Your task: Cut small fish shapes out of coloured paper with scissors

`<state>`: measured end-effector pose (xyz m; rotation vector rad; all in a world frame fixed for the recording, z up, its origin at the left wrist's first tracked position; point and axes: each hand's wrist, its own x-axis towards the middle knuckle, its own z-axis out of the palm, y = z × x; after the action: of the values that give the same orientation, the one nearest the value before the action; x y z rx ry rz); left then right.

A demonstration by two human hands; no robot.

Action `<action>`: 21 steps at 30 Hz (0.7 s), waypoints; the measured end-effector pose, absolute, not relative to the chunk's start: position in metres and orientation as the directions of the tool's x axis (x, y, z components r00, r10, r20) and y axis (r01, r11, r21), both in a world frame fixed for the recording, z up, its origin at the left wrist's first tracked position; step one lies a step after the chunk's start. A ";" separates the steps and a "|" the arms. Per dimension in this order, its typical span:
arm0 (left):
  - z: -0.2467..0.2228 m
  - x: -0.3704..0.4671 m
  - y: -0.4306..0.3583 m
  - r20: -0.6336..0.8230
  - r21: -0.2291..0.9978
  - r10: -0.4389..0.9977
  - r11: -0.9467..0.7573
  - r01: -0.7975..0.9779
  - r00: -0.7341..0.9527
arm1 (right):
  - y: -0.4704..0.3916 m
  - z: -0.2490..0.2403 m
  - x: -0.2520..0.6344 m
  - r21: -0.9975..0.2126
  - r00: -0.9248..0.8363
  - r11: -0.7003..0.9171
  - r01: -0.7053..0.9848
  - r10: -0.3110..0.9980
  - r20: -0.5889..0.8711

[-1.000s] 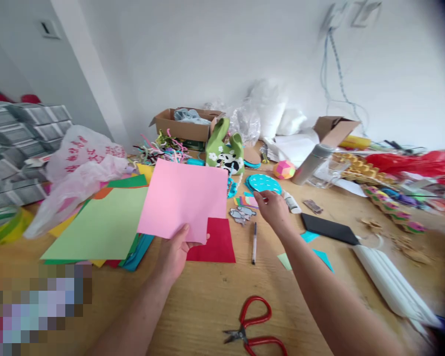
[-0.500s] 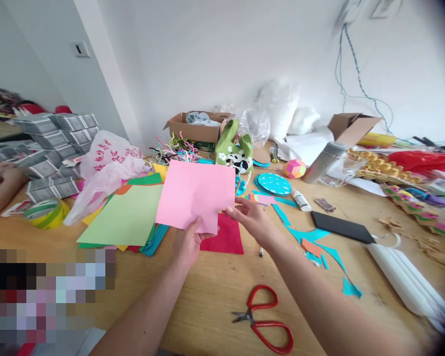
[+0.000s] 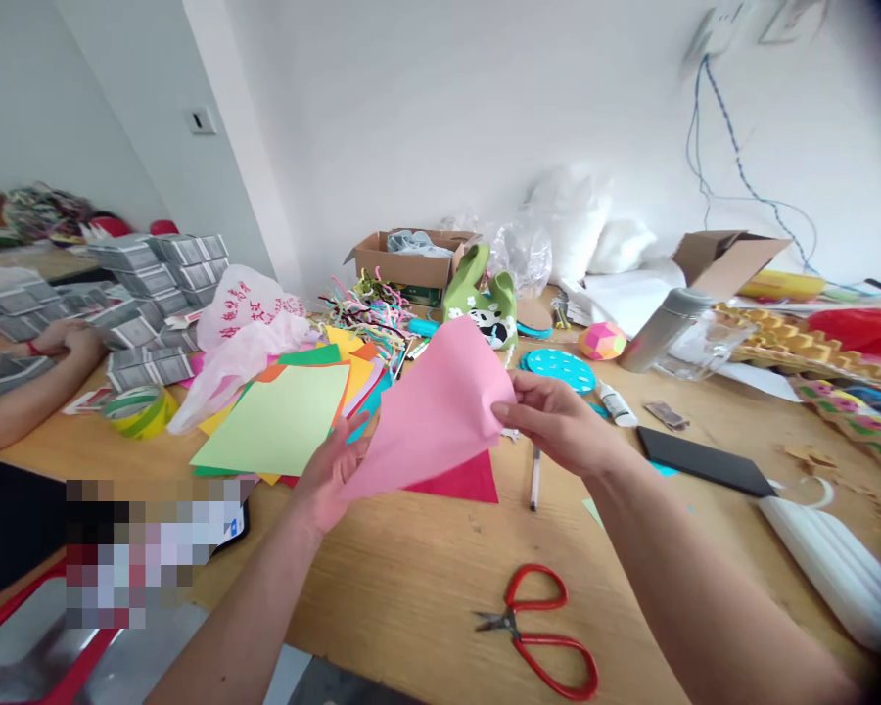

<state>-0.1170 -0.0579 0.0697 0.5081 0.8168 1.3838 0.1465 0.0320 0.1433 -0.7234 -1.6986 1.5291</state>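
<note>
A sheet of pink paper [image 3: 440, 401] is held up above the table, tilted and bowed near its right edge. My right hand [image 3: 558, 416] pinches that edge between thumb and fingers. At the lower left corner is my left hand [image 3: 330, 475], its fingers spread and the paper's corner against the palm; the thumb is partly hidden. Under the pink paper lies a crimson sheet [image 3: 462, 480]. Left of it is a stack of coloured paper [image 3: 271, 421], light green on top. Red-handled scissors [image 3: 518, 627] lie open on the table, and a pen [image 3: 534, 480] rests below my right hand.
Rightward lie a black flat object [image 3: 705, 460], a white folded item [image 3: 829, 568], a glue bottle [image 3: 617, 403] and a steel flask [image 3: 665, 328]. Blue discs [image 3: 558, 370] and a green panda bag [image 3: 481, 299] sit behind. Another person's arm [image 3: 36, 382] is at left, beside grey bundles [image 3: 154, 367].
The pink paper has turned and tilted, its right edge now bent in my right hand. My left hand has shifted left and its fingers have spread. The camera view has swung left.
</note>
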 end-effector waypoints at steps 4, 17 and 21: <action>0.063 -0.110 -0.058 -0.295 0.743 0.955 0.209 -0.635 -0.031 | 0.025 0.143 0.137 -0.994 -0.696 0.097 -0.046 0.711 0.101; 0.071 -0.221 -0.063 -0.242 0.902 0.508 -0.195 -0.384 -0.826 | 0.028 0.127 0.189 -0.993 -0.268 0.120 -0.021 0.956 0.121; 0.064 -0.241 -0.063 -0.142 0.938 0.559 -0.188 -0.291 -0.817 | 0.019 0.111 0.206 -0.998 -0.223 0.064 0.013 0.973 0.059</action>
<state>-0.2407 -0.0633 0.0637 0.3139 1.5368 2.0429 0.2061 0.0187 0.1115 -1.0636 -1.4159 1.3147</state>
